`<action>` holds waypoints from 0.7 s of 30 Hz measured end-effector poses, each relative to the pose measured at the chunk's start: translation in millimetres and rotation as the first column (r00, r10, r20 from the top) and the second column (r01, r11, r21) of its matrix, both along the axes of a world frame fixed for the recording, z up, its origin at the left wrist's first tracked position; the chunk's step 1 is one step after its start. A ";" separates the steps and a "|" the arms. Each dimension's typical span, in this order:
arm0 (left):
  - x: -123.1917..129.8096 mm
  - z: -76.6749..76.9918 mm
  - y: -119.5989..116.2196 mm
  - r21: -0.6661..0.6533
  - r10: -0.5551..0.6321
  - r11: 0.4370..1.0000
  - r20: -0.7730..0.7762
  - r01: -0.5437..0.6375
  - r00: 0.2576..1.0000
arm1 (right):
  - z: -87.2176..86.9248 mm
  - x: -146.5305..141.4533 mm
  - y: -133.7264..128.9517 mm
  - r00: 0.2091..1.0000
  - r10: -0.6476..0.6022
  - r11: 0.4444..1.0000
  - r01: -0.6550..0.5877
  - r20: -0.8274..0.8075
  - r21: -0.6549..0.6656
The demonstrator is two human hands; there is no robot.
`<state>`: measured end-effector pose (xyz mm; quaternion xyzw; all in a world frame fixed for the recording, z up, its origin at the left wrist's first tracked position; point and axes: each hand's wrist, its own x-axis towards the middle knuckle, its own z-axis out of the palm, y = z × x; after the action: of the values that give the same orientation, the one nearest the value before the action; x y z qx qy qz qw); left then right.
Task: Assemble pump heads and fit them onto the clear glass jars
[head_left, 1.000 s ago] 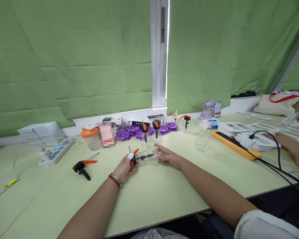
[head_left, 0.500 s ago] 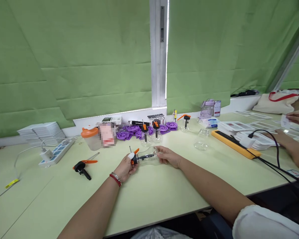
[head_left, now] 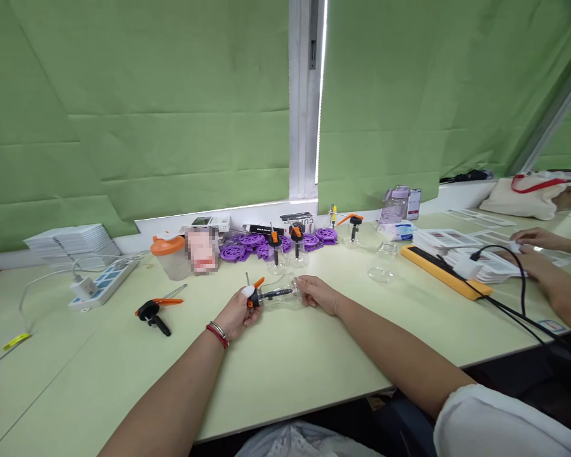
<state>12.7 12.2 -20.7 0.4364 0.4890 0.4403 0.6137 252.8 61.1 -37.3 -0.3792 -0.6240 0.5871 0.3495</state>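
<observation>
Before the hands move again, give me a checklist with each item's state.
1. Left hand grips the black-and-orange pump head: ok.
2. Right hand holds the clear glass bottle by its base: ok.
3. Bottle lies sideways, low over the pale green table: ok.
4. Pump head fully seated in the bottle neck: cannot tell.
5. Loose black-and-orange pump head lies apart, to the left: ok.
6. Empty clear glass bottle stands apart, to the right: ok.
</observation>
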 end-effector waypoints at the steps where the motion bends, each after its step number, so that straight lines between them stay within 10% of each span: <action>1: -0.2 -0.1 0.2 -0.001 -0.003 1.000 0.003 0.003 1.000 | 0.1 0.1 -0.3 1.000 0.000 1.000 0.000 -0.003 0.001; 21: -0.5 -0.8 2.4 -0.025 0.004 1.000 0.025 -0.003 1.000 | 7.5 2.7 -5.4 0.995 0.072 0.997 -0.072 -0.072 0.010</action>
<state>12.3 14.6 -21.5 0.4223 0.4877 0.4405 0.6243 255.5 55.7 -29.8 -0.3337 -0.6264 0.6103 0.3518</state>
